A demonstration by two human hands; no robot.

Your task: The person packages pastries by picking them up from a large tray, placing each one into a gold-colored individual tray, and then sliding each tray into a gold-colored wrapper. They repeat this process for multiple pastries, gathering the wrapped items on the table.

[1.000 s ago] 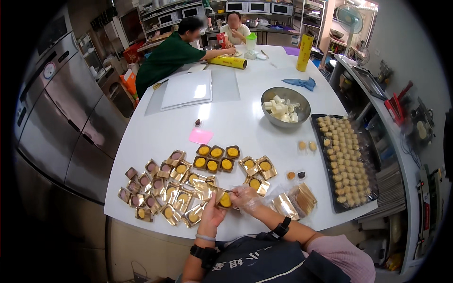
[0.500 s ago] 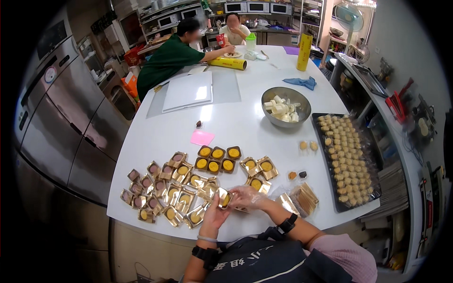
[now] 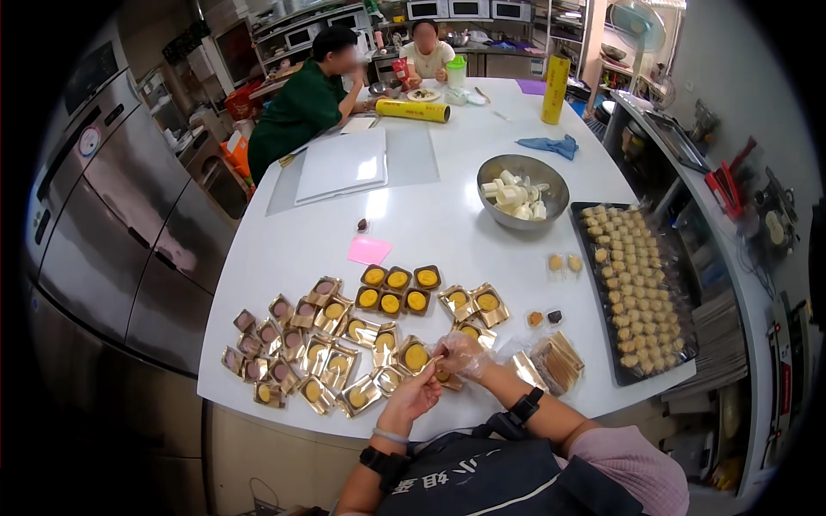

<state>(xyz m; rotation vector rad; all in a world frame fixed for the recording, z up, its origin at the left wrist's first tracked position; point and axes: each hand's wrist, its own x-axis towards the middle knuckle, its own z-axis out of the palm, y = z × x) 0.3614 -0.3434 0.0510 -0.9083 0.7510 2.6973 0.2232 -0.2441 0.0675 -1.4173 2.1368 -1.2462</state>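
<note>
Closest in, your left hand (image 3: 415, 396) and gloved right hand (image 3: 465, 354) come together at the fingertips, fingers drawn narrow. Cannot tell whether anything is pinched between them; too small to read. Left looks bare, clear film on the right.

Key relation: 1 yellow cake in a gold wrapper (image 3: 416, 355) sits just left of your right fingertips and just ahead of your left hand. Wrapper looks near square, no clear long axis; you can't call either hand nearer.

To your left, more gold packets (image 3: 315, 354), yellow and mauve centres. To your right, a stack of wrappers (image 3: 553, 365). Further, a black tray (image 3: 601, 297) with rows of wrapped balls.

Ahead: 6 yellow cakes in brown cups (image 3: 397, 279), then a pink card (image 3: 370, 250). Past those, a steel bowl (image 3: 520, 223) of white pieces and a blue cloth (image 3: 549, 148). Far end: 2 people, 1 in a green top (image 3: 297, 107).
</note>
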